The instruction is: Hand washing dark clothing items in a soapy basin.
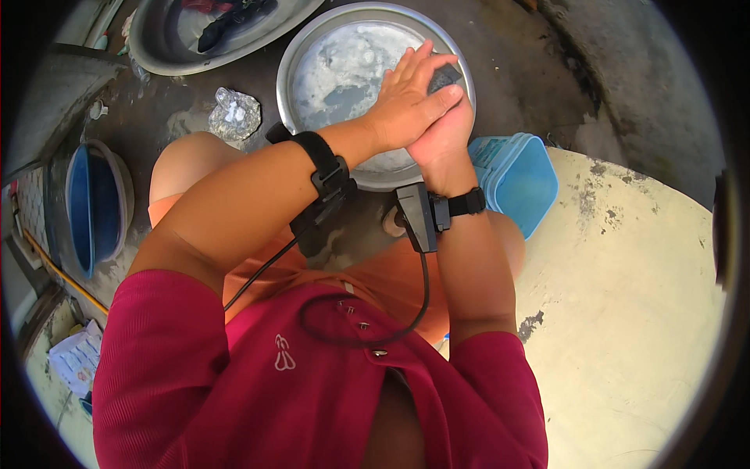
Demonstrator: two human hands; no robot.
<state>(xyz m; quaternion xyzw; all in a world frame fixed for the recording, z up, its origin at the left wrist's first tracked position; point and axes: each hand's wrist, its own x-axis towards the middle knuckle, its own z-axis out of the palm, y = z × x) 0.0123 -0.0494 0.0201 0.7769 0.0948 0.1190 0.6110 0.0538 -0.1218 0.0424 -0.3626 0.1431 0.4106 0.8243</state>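
Both my hands meet over the right side of a round metal basin [286, 82] of cloudy, sudsy water [355, 62]. My left hand [408, 95] is open, fingers stretched out and spread, its palm side against my right hand. Below it, my right hand [447, 137] holds a small dark grey piece that looks like wet cloth [444, 76]. The cloth shows between my left thumb and fingers; the rest of it is covered. My right fingers are mostly hidden, so their grip shows only in part.
A second metal basin [160, 66] holding dark and red cloth stands at the upper left. A crumpled clear plastic bag [234, 114] lies near my left knee. Beside my right knee stands a light blue bucket [527, 187]. A blue tub [80, 207] rests far left.
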